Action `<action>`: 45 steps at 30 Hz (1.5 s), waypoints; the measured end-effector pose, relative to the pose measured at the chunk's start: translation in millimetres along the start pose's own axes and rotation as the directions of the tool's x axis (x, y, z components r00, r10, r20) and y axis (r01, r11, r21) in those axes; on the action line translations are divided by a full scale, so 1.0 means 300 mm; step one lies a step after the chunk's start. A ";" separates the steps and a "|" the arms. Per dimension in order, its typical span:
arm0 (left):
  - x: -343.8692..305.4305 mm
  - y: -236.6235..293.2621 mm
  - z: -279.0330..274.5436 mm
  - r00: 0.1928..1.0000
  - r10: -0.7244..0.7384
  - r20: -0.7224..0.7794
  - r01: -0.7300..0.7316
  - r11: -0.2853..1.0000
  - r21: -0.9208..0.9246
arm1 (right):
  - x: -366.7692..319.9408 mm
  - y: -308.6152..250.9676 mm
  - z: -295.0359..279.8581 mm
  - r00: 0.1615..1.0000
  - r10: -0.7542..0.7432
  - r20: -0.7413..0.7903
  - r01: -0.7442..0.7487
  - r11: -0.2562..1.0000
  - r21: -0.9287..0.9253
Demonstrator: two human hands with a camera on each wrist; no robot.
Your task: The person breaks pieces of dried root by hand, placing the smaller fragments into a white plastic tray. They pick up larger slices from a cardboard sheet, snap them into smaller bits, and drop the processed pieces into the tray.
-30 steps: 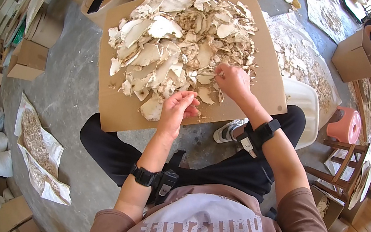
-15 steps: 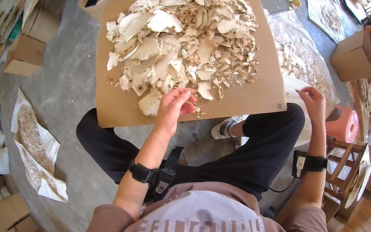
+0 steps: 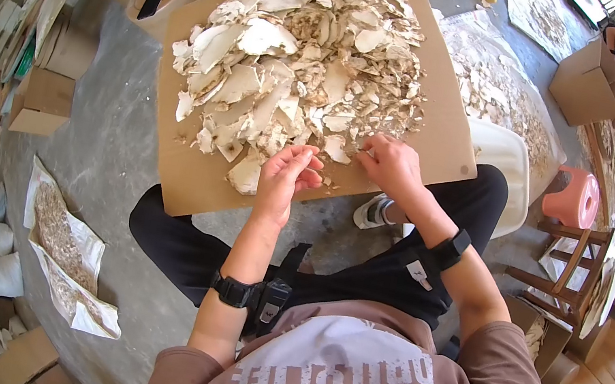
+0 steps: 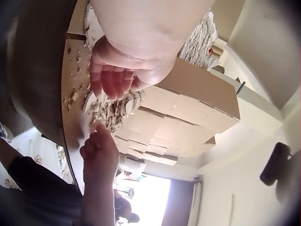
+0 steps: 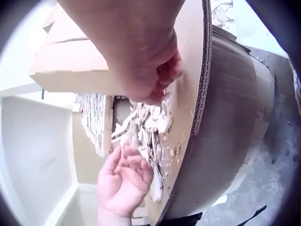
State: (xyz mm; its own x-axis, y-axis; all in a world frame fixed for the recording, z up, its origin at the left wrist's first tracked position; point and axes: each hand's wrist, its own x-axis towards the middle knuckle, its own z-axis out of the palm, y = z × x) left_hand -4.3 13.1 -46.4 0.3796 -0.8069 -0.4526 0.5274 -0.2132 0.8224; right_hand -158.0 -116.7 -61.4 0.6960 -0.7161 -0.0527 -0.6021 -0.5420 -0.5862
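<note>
A heap of cream and brown flaky pieces [image 3: 248, 87] lies on a flat cardboard sheet [image 3: 447, 147]. At its near edge, the left hand [image 3: 283, 179] hangs with relaxed, slightly bent fingers; in the right wrist view this hand [image 5: 124, 181] shows its palm with nothing in it. The right hand [image 3: 396, 166] is lowered to the board by the heap's near right edge, fingers bent downward. Seen in the left wrist view, the right hand [image 4: 101, 153] has curled fingers beside the pieces; whether they pinch one is hidden.
Right of the board stand a white tub [image 3: 517, 192], a pink stool [image 3: 574, 198] and a wooden stool [image 3: 577, 272]. Another person bends near an open carton [image 3: 589, 85] at the upper right. A sack with scraps [image 3: 62, 231] lies on the floor at left.
The right hand went from the heap out to the right over the white tub, then came back to the board's near right part. The left hand has barely moved.
</note>
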 end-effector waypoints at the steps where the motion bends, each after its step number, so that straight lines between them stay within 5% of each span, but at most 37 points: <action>1: 0.001 -0.003 -0.006 1.000 0.001 0.008 -0.001 1.000 -0.007 | -0.004 0.012 -0.013 0.997 0.026 0.073 -0.036 0.989 0.145; 2: 0.002 -0.006 -0.008 1.000 0.002 0.016 -0.002 1.000 -0.016 | -0.009 0.041 -0.018 0.997 0.023 0.077 -0.034 0.989 0.141; 3: 0.004 -0.009 -0.007 1.000 0.005 0.014 -0.004 1.000 -0.023 | -0.013 0.083 -0.022 0.969 0.190 0.160 -0.248 0.770 0.588; 4: 0.005 -0.013 -0.004 1.000 0.000 0.013 0.001 1.000 -0.029 | -0.016 0.096 -0.040 0.905 0.289 0.312 -0.399 0.324 0.858; 7: 0.002 -0.019 0.006 1.000 -0.002 0.018 0.003 0.999 -0.038 | -0.021 0.129 -0.084 0.920 0.124 0.372 -0.349 -0.170 0.921; 10: 0.004 -0.020 0.003 1.000 0.006 0.019 -0.005 1.000 -0.018 | 0.002 0.135 -0.086 0.926 0.232 0.298 -0.241 -0.246 0.939; 13: 0.004 -0.013 -0.008 1.000 0.013 0.004 -0.013 1.000 0.003 | 0.031 0.227 -0.107 0.912 0.293 0.286 -0.243 -0.173 0.954; 15: 0.005 -0.010 -0.015 1.000 0.018 0.001 -0.018 1.000 0.005 | 0.034 0.241 -0.134 0.907 0.318 0.277 -0.202 -0.249 0.947; 17: 0.005 -0.015 -0.015 1.000 0.001 -0.024 -0.001 1.000 0.006 | 0.027 0.231 -0.176 0.905 0.402 0.142 -0.185 0.071 0.980; 18: 0.007 -0.017 -0.014 1.000 -0.003 -0.022 0.003 1.000 0.009 | 0.024 0.241 -0.175 0.903 0.406 0.138 -0.183 0.075 0.980; 20: 0.009 -0.026 -0.008 1.000 -0.005 -0.009 0.005 1.000 0.005 | 0.019 0.265 -0.148 0.945 0.305 -0.118 -0.198 0.821 0.535; 21: 0.010 -0.028 -0.007 1.000 -0.004 0.000 0.004 1.000 0.003 | 0.020 0.244 -0.149 0.966 0.181 -0.186 -0.160 0.980 0.121; 22: 0.010 -0.028 -0.007 1.000 -0.003 0.002 0.003 1.000 0.003 | 0.019 0.203 -0.160 0.959 0.267 -0.094 -0.274 0.959 -0.075; 26: 0.007 -0.025 -0.010 1.000 -0.009 -0.006 0.009 1.000 0.021 | 0.027 0.222 -0.110 0.970 0.196 -0.141 -0.211 0.972 -0.103; 28: 0.002 -0.021 -0.014 1.000 -0.005 -0.008 0.005 1.000 0.028 | 0.035 0.242 -0.090 0.967 0.105 -0.232 -0.063 0.982 0.179; 29: 0.001 -0.017 -0.015 1.000 -0.008 -0.025 0.009 1.000 0.026 | 0.033 0.263 -0.104 0.965 0.108 -0.239 -0.065 0.982 0.179; 30: 0.000 -0.016 -0.014 0.999 -0.011 -0.041 0.012 1.000 0.023 | 0.030 0.260 -0.143 0.962 0.271 -0.038 -0.174 0.713 0.679; 31: -0.001 -0.016 -0.016 0.999 -0.012 -0.033 0.013 1.000 0.024 | 0.022 0.254 -0.178 0.931 0.293 0.216 -0.282 0.206 0.937; 32: -0.002 -0.016 -0.019 0.999 -0.013 -0.035 0.013 1.000 0.024 | 0.015 0.250 -0.202 0.933 0.297 0.202 -0.200 -0.038 0.979; 33: -0.003 -0.016 -0.018 0.999 -0.012 -0.036 0.013 1.000 0.024 | 0.009 0.266 -0.217 0.933 0.303 0.195 -0.193 -0.037 0.980; 36: 0.000 -0.023 -0.013 1.000 0.006 -0.023 -0.006 1.000 -0.009 | -0.028 0.380 -0.297 0.950 0.279 0.140 0.004 -0.459 0.889; 39: 0.001 -0.027 -0.007 1.000 0.001 -0.003 -0.001 1.000 0.000 | -0.088 0.527 -0.373 0.962 0.272 0.001 0.141 -0.502 0.853; 43: 0.006 -0.030 -0.007 1.000 -0.002 -0.001 0.003 0.999 0.039 | -0.200 0.741 -0.457 0.694 0.719 0.014 0.108 -0.123 0.987; 45: 0.004 -0.032 0.009 1.000 -0.012 0.020 0.011 0.999 0.048 | -0.222 0.751 -0.480 0.543 0.839 -0.042 -0.199 0.177 0.964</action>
State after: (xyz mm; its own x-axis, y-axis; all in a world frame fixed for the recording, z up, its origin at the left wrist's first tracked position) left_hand -11.0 12.6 -54.0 0.3585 -0.8150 -0.4552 0.4943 -0.2480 0.8332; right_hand -396.5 -254.4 -73.8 -0.1432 -0.8619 -0.4864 0.1315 0.4705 -0.8725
